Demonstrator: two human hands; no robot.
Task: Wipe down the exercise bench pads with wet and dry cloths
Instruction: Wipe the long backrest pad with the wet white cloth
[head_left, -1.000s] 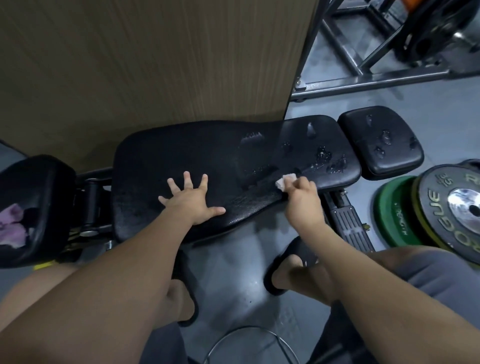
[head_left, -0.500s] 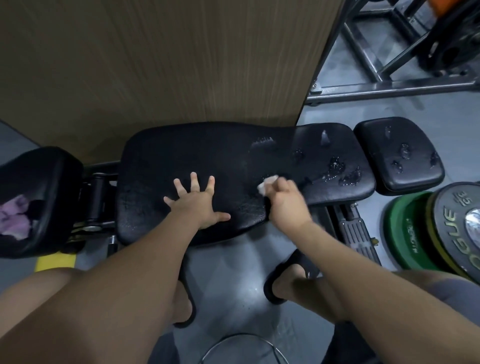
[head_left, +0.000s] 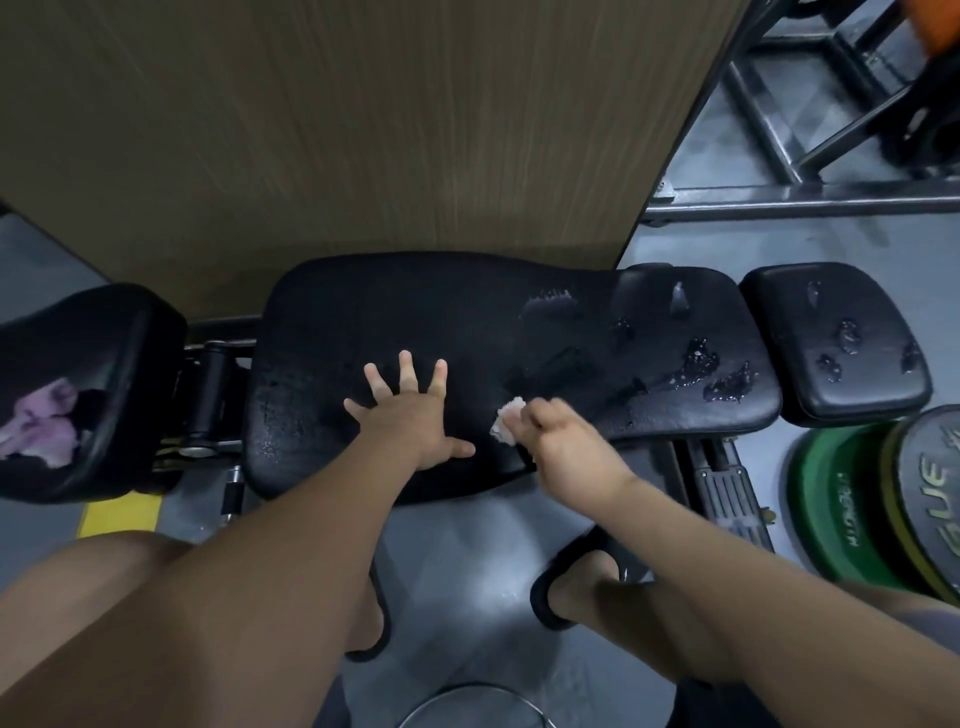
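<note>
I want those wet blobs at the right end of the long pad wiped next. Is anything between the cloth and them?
Nothing visible. The right hand grips the cloth near the front edge of the long pad; only pad surface lies between it and the wet blobs. The left hand presses flat on the cloth's other side.

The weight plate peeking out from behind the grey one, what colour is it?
The weight plate is green; the head view shows it, at the lower right.
</note>
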